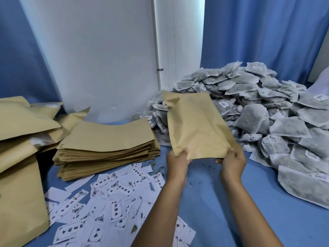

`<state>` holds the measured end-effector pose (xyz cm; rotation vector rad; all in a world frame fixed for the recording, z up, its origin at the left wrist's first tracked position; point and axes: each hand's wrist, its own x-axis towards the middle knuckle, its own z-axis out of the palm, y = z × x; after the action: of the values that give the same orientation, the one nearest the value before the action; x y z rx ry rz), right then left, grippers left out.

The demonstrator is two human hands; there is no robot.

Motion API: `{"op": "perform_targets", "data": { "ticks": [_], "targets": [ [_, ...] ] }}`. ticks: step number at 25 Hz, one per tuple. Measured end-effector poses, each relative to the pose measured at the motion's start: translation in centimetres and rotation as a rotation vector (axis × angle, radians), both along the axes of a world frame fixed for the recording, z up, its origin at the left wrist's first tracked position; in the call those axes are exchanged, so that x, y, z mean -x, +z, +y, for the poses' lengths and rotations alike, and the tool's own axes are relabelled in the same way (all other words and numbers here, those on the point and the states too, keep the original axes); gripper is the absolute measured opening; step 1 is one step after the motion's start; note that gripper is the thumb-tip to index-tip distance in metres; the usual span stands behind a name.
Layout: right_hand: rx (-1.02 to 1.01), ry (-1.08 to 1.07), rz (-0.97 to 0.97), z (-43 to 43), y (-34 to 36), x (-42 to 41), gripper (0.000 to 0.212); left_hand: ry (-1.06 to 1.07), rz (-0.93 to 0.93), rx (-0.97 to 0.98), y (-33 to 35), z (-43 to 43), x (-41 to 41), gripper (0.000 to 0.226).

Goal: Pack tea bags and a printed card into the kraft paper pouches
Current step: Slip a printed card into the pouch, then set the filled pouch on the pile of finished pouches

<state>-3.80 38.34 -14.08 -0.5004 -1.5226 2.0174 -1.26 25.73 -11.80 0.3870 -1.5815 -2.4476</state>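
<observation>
— What's each grip doing?
— Both clamped on one kraft pouch: left hand pinches its near left corner, right hand its near right corner.
— And the pouch?
— Held above the blue desk, tilted away, between the pouch stack and the tea bag heap. Printed cards lie scattered below.

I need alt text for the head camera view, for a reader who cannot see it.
Two hands, left hand and right hand, hold a kraft paper pouch by its near edge above a blue table. Tea bags are heaped right, flat pouches stacked left, printed cards scattered in front.
</observation>
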Motion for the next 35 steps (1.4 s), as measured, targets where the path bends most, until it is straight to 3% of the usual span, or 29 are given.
{"op": "perform_targets", "data": {
  "ticks": [2,4,7,9,15,22,25,27,29,32,35],
  "targets": [
    [0.091,0.037,0.095,-1.7,1.0,-0.4,0.016,-0.017,0.076,-0.046,1.7,-2.0,-0.1,0.02],
    [0.151,0.143,0.147,-4.3,2.1,-0.8,0.013,0.037,0.104,-0.223,2.6,-4.7,-0.5,0.02],
    [0.171,0.313,0.187,-11.1,3.3,-1.8,0.022,0.16,0.098,-0.391,2.5,-9.4,-2.1,0.03],
    [0.185,0.416,0.149,-16.3,3.6,-2.7,0.019,0.266,0.072,-0.372,2.3,-12.3,-3.3,0.031],
    [0.441,0.682,-0.042,-29.8,3.2,-6.9,0.021,0.674,-0.031,-0.11,2.1,-24.1,-7.6,0.006],
    [0.52,0.806,-0.015,-41.3,2.7,-14.0,0.023,1.086,0.165,0.063,0.9,-31.8,-14.1,0.029],
    [0.544,0.926,-0.002,-46.4,6.4,-14.7,0.026,1.107,0.211,0.091,4.1,-36.7,-14.8,0.038],
    [0.674,1.226,-0.004,-48.9,10.2,-14.2,0.021,1.065,0.274,-0.125,8.1,-42.0,-14.6,0.029],
    [0.77,1.53,-0.029,-50.8,12.8,-12.8,0.019,0.828,0.353,-0.356,11.4,-46.8,-15.1,0.024],
    [0.605,1.655,-0.1,-51.4,12.2,-11.4,0.061,0.588,0.098,-0.152,11.4,-50.1,-16.3,0.021],
    [0.478,1.579,-0.142,-50.9,8.3,-11.0,0.052,0.469,-0.082,0.017,8.0,-48.2,-15.4,0.018]
  ]
}}
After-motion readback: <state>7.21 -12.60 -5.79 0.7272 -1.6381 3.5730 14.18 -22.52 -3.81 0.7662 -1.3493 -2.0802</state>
